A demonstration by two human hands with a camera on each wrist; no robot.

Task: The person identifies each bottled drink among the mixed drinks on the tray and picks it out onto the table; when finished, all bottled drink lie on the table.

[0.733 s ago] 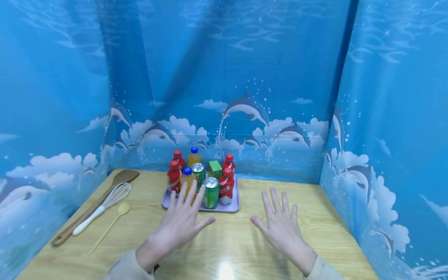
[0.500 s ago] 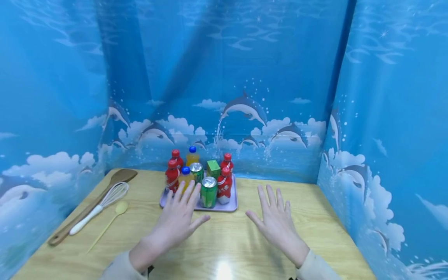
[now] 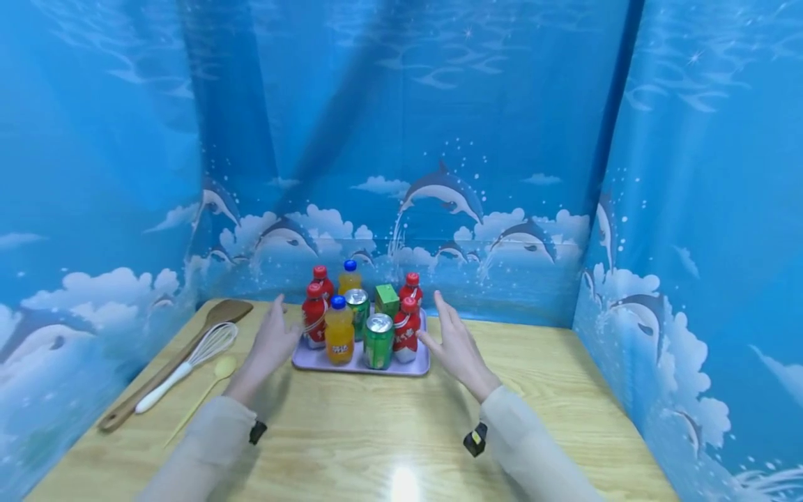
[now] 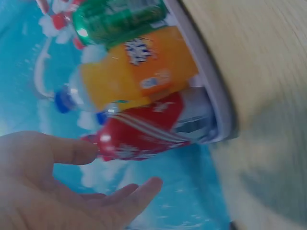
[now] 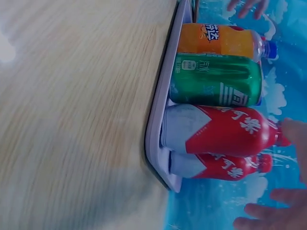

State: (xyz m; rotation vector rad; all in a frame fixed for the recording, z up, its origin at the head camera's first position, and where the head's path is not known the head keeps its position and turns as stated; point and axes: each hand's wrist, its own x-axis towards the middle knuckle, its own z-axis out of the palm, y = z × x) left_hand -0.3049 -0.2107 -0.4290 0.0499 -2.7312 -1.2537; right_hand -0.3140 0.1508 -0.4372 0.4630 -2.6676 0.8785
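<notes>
Two open hands flank the lilac plastic tray of bottles and cans on the wooden counter: left hand, right hand. I'd grip both short edges low, level.

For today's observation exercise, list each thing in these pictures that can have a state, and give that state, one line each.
left hand: open, beside the tray's left edge
right hand: open, beside the tray's right edge
tray: flat on the table, loaded with drinks
orange bottle: upright, capped
red bottle: upright, capped
green can: upright, unopened
whisk: lying on the table
</notes>
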